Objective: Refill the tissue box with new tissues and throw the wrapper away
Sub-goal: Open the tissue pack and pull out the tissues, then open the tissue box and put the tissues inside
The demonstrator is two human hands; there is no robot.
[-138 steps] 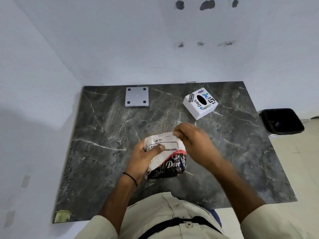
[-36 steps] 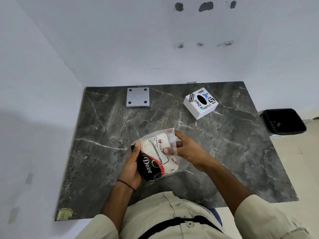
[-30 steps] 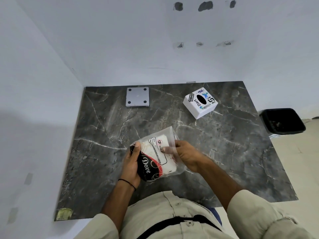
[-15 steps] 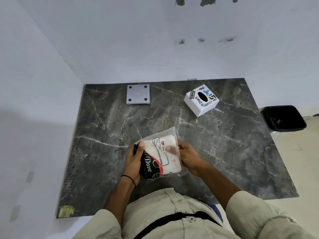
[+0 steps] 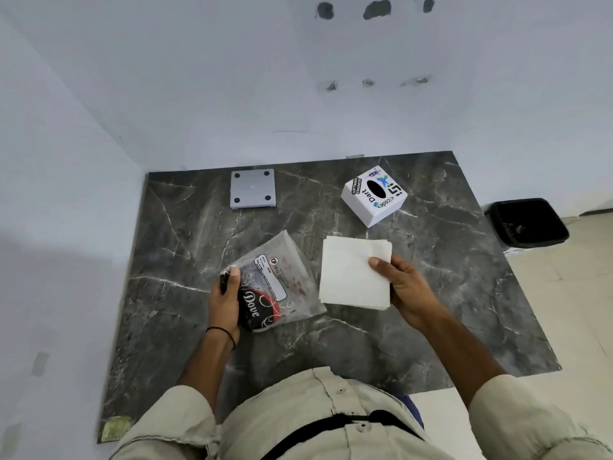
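My right hand (image 5: 406, 292) grips a square stack of white tissues (image 5: 352, 272) by its right edge, just above the table. Beside it, my left hand (image 5: 225, 300) holds the clear plastic wrapper (image 5: 278, 280) with black and red "Dove" print; the wrapper looks flat and see-through, with no tissues visible inside. The white cube tissue box (image 5: 373, 195) with a black oval opening and stickers on top stands at the back right of the dark marble table (image 5: 447, 293). A black bin (image 5: 525, 222) sits on the floor to the right of the table.
A grey square plate with four dark dots (image 5: 253, 188) lies at the back left of the table. White walls close in behind and to the left. A pale sticker (image 5: 116, 428) marks the table's front left corner.
The tissue stack was inside the wrapper half a second ago; now my right hand has drawn it out to the right. My left hand still holds the wrapper, which has gone flat.
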